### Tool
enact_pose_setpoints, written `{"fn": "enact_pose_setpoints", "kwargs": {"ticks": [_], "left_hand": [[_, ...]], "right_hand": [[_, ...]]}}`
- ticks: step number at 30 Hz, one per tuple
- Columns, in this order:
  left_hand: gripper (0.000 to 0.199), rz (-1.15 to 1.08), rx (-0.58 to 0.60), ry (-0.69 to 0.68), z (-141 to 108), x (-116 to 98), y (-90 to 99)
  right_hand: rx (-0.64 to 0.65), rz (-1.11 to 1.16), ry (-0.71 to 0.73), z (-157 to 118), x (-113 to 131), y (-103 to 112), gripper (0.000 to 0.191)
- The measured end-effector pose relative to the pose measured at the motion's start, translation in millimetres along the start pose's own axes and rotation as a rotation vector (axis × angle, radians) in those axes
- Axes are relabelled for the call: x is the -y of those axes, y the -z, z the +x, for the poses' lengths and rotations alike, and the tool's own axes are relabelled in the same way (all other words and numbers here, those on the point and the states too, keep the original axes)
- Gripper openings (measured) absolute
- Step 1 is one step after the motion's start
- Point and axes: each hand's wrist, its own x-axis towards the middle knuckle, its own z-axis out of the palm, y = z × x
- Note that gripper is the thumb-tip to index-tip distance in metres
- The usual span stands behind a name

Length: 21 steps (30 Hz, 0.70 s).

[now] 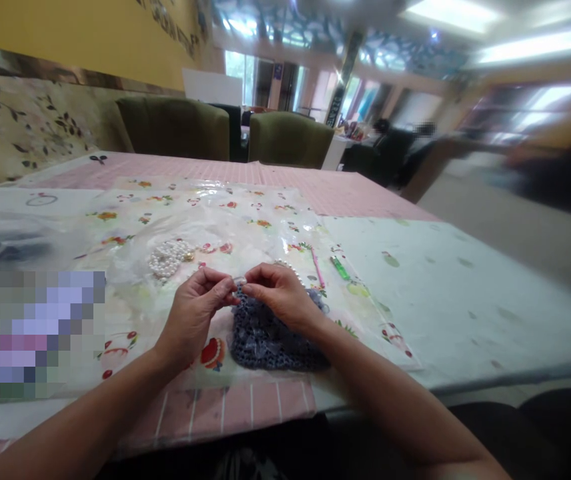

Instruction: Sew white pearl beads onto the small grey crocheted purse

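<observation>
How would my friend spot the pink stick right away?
Find the flowery cover on the table. On it, just past the dark crocheted piece, lies a long, thin pink stick. The green thing to its right is shorter and fatter.

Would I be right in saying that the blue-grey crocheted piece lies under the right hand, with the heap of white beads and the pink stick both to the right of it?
Not quite: the heap of white beads is to the left, as the head view shows. The blue-grey crocheted piece does lie under the right hand, with the pink stick to the right.
</observation>
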Motion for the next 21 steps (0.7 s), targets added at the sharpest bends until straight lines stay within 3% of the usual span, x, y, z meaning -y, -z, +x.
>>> {"fn": "enact_pose_setpoints", "kwargs": {"ticks": [14,21], "left_hand": [[0.018,0.102,0.003,-0.055,1.2,2.9,4.4],[0.016,0.244,0.009,-0.173,-2.0,-3.0,0.8]], "right_hand": [[-0.048,0.038,-0.012,-2.9,6.5,0.4,0.02],[-0.036,-0.02,0.025,-4.8,8.2,3.2,0.016]]}}
